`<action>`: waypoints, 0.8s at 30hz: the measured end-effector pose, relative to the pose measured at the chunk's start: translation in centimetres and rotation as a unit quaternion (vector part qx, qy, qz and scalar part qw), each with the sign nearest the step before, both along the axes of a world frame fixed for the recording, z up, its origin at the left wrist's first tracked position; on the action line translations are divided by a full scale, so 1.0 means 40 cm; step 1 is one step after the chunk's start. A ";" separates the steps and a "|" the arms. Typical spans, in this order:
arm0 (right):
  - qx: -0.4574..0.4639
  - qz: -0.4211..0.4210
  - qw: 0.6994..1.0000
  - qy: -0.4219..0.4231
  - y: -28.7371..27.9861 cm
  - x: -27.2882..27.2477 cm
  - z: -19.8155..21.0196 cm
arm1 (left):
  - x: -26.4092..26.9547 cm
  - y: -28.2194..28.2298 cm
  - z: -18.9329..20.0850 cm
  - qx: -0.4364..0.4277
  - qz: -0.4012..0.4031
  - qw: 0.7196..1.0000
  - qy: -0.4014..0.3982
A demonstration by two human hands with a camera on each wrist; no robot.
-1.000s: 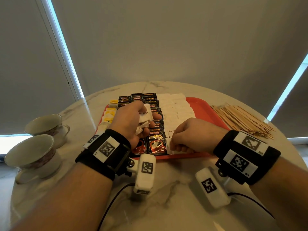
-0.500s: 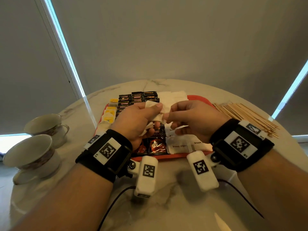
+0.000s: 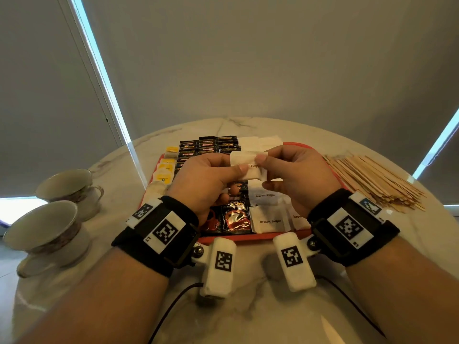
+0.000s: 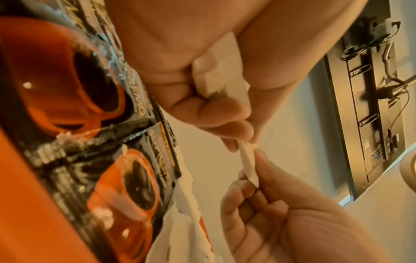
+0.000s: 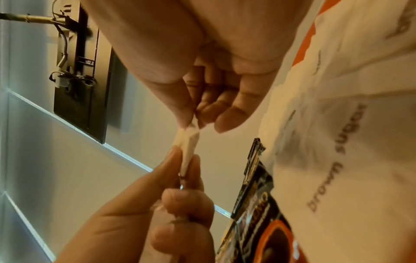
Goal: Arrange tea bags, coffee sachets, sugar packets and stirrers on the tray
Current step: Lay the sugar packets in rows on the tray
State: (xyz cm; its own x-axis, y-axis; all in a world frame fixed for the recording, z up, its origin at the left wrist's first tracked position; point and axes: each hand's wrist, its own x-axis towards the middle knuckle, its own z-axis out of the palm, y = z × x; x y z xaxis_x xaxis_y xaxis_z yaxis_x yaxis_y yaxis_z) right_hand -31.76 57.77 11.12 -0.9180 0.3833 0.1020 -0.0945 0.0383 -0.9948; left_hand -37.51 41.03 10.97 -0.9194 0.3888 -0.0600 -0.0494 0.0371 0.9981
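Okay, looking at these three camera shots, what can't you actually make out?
- Head view: the left hand grips white packets, count hidden by its fingers.
- Head view: the print on the sugar packet pinched by both hands is half covered by thumbs.
- Head view: both hands hide the middle of the tray.
- Head view: far coffee sachets too small to read.

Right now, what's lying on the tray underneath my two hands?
Below the left hand and right hand on the red tray lie coffee sachets and brown sugar packets. The hands hide the tray's middle rows.
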 end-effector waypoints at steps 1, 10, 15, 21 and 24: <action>-0.006 0.000 1.000 -0.002 0.003 0.001 0.002 | 0.000 0.002 0.001 0.002 0.004 1.000 -0.003; -0.014 -0.013 0.997 -0.074 0.050 0.045 0.025 | 0.013 0.015 0.010 0.034 0.016 0.999 -0.040; 0.024 -0.043 0.986 -0.159 0.113 0.114 0.017 | 0.020 0.014 0.014 0.014 -0.005 0.999 -0.049; 0.050 -0.076 0.968 -0.233 0.131 0.166 0.013 | 0.057 0.039 0.022 0.001 -0.038 0.998 -0.059; 0.083 -0.079 0.961 -0.252 0.138 0.168 0.005 | 0.067 0.044 0.024 0.017 -0.041 0.996 -0.077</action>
State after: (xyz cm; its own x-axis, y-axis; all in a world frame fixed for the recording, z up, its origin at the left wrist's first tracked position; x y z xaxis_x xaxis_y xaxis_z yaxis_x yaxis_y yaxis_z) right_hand -25.04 63.29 11.33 -0.7979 0.5397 -0.2685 0.4180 0.1745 -0.8915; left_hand -34.83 42.78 11.93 -0.8653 0.4665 -0.1833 -0.2000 0.0141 0.9797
